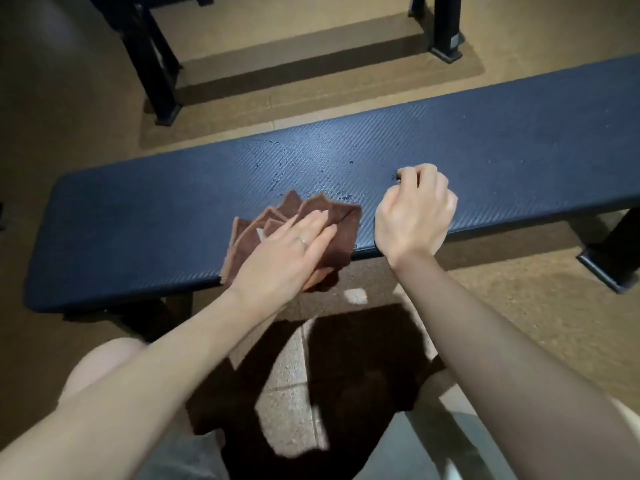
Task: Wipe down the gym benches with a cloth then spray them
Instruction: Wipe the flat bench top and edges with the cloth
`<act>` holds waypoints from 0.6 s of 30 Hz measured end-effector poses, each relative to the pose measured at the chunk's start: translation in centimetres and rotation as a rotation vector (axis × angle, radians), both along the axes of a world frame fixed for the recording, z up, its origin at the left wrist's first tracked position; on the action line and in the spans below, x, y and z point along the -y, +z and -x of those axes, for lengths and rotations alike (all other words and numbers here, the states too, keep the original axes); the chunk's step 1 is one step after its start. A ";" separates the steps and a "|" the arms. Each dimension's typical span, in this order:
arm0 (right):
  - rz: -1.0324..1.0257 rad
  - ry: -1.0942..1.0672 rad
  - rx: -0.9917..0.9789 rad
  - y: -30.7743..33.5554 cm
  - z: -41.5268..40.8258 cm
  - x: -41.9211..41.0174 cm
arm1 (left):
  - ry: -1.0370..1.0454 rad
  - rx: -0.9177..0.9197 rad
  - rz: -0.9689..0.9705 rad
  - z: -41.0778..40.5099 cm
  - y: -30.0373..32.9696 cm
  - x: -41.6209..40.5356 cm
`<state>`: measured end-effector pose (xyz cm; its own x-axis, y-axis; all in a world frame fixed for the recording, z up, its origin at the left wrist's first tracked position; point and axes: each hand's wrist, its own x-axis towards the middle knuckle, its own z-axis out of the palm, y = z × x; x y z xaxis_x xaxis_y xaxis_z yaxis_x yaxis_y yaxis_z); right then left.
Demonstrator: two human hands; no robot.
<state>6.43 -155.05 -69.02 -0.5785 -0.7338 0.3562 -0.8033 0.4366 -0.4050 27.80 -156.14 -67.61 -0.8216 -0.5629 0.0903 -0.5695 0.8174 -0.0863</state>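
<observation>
While lengthwise left-right, bench [450, 140].

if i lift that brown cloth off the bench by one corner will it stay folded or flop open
The cloth would probably flop open: its layers already fan into loose corners and one edge droops over the bench rim. It looks soft and light, likely sliding easily under the flat left hand. Droplets nearby suggest it may be damp, so slightly heavier.
</observation>
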 end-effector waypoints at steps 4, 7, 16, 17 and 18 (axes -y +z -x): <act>0.014 -0.004 -0.023 -0.6 0.3 -0.1 | 0.002 -0.058 -0.132 1.4 0.0 0.2; 0.062 0.002 -0.031 -1.1 0.6 -0.1 | -0.063 -0.013 -0.099 -2.9 0.7 0.7; 0.039 -0.023 -0.004 -0.8 0.1 0.2 | -0.055 0.093 0.011 -5.1 1.3 1.3; 0.036 -0.041 0.002 -0.8 0.0 0.2 | -0.065 0.093 0.014 -4.6 1.4 1.2; 0.040 -0.054 0.004 -0.8 -0.1 0.2 | -0.073 0.080 0.022 -4.2 1.6 1.2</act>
